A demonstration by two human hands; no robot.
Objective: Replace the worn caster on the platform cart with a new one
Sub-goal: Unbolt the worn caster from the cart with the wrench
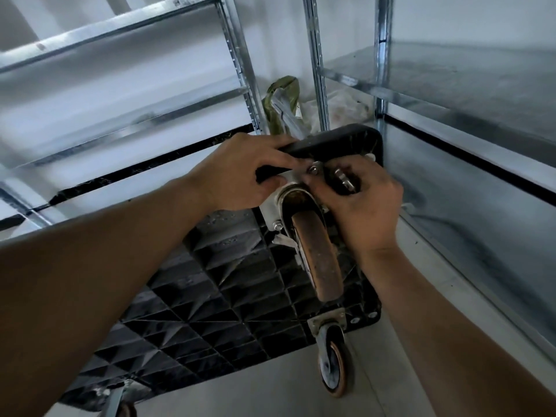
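Two hands on the job here: the platform cart [228, 296] is tipped up with its ribbed black underside facing us. The worn caster [319, 263], brown tread scuffed, sticks out near the top corner on its mounting plate [270, 206]. The left hand [240, 179] is curled over the cart's rim, fingertips right by the nut [313, 170] at the plate's upper corner. The right hand [367, 209] is wrapped round a small metal tool [343, 179], a wrench by the look of it, though too blurred to be sure, just beside that nut. I read this as loosening the fasteners. To do it well, seat the tool square on the nut before turning and brace the bolt so it can't spin. Watch the cart too, since leaning by the shelving rack [316, 55] it could slide. A second nut [276, 226] sits lower on the plate, so support the caster when the last one comes free.
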